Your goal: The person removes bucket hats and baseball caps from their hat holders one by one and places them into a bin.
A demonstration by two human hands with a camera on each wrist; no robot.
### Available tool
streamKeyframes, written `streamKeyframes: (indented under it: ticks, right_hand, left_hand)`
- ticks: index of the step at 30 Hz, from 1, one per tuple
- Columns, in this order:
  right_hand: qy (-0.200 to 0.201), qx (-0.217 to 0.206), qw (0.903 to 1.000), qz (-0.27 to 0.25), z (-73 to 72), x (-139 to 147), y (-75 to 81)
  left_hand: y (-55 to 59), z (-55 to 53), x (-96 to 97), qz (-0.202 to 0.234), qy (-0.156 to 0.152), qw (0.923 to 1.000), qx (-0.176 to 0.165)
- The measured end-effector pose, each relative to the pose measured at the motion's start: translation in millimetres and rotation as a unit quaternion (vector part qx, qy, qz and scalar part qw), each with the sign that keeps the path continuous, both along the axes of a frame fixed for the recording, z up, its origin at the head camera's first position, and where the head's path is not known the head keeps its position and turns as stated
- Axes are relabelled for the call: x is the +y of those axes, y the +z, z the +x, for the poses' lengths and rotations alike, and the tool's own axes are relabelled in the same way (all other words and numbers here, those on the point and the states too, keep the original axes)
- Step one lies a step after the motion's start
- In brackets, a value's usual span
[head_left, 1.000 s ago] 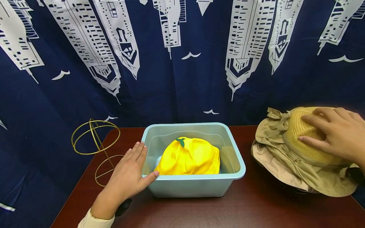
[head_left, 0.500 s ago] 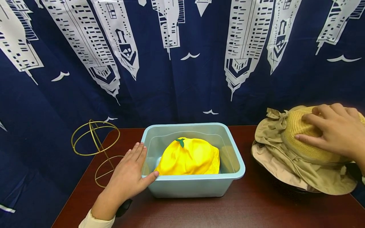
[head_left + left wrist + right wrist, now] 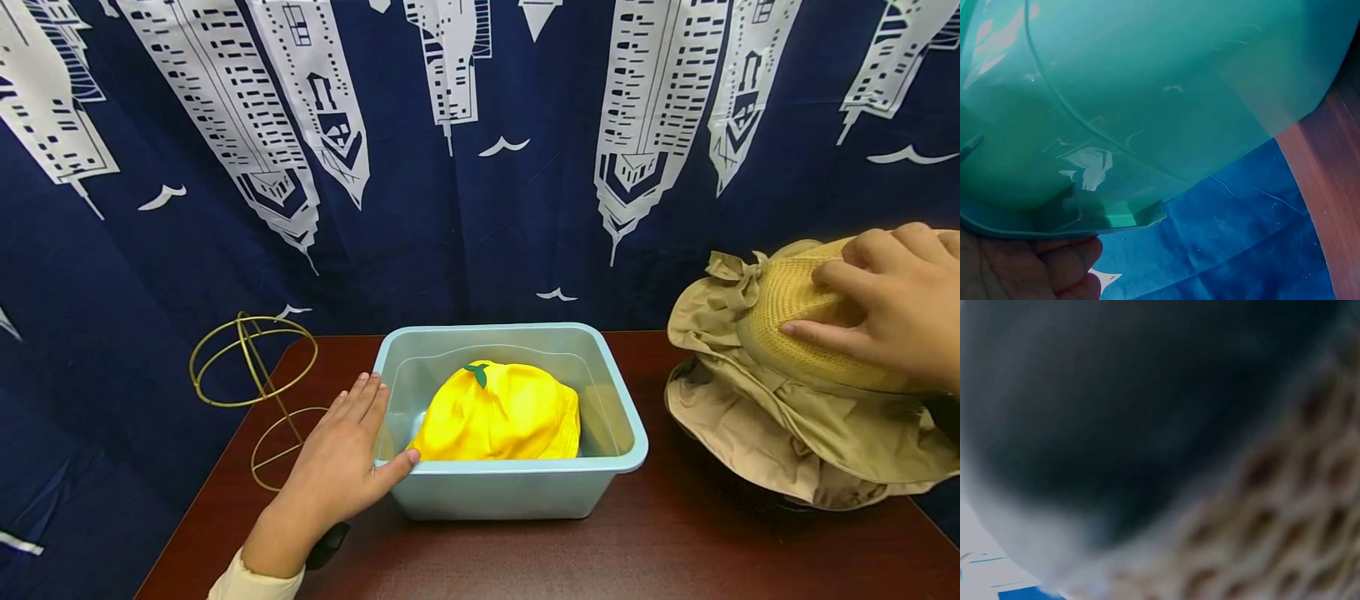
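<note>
- The right hand [image 3: 900, 308] has its fingers bent round the crown of a straw hat [image 3: 795, 358], thumb on the side nearer the bin. The right wrist view is mostly blur, so how firmly the fingertips press cannot be told.
- This hat is near the right edge of the surface [image 3: 660, 533], tilted above a pale hat [image 3: 757, 433].
- It looks light; the woven crown should give a little, while the cloth brim seems floppy, so the crown is the better hold.
- The left hand [image 3: 333, 454] lies with straight fingers along the blue bin [image 3: 510, 492], thumb on its front rim, gripping nothing.
- A yellow hat [image 3: 498, 412], apparently soft, sits inside.
- A wire stand [image 3: 232, 405] rises by the surface's left edge.
</note>
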State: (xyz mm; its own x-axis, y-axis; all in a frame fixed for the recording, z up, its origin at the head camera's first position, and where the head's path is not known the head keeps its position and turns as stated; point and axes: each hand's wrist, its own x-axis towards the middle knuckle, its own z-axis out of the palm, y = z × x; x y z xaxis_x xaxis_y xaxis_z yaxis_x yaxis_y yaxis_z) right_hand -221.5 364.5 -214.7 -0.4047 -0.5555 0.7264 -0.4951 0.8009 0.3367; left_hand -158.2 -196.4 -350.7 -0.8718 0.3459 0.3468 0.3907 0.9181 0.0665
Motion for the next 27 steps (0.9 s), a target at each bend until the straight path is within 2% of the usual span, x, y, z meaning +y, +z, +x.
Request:
streamKeyframes:
  ticks: [3, 10, 14, 18, 23, 27]
  right_hand:
    - [0.018, 0.014, 0.9997, -0.002, 0.1, -11, 10.6]
    - [0.009, 0.024, 0.9996, 0.012, 4.7, -46, 34.3]
    - [0.047, 0.048, 0.9973, 0.028, 4.0, -73, 46.8]
    - [0.098, 0.081, 0.9911, 0.041, -0.1, -102, 54.8]
    - [0.153, 0.106, 0.9816, 0.04, -7.9, -136, 57.0]
    - [0.165, 0.105, 0.9802, 0.032, -13.6, -159, 54.2]
  left_hand:
    - [-0.4, -0.6, -0.4, 0.003, -0.003, 1.0, 0.004]
    - [-2.4, -1.3, -1.7, -0.001, -0.002, 1.0, 0.004]
    - [-2.4, -1.1, -2.7, -0.002, 0.0, 1.0, 0.003]
    - [-2.8, -1.3, -3.0, 0.0, -0.003, 0.9999, 0.011]
    - [-3.1, -1.8, -2.1, 0.002, -0.007, 0.9997, 0.021]
    - [-1.8, -1.0, -0.9, 0.003, -0.006, 0.9998, 0.018]
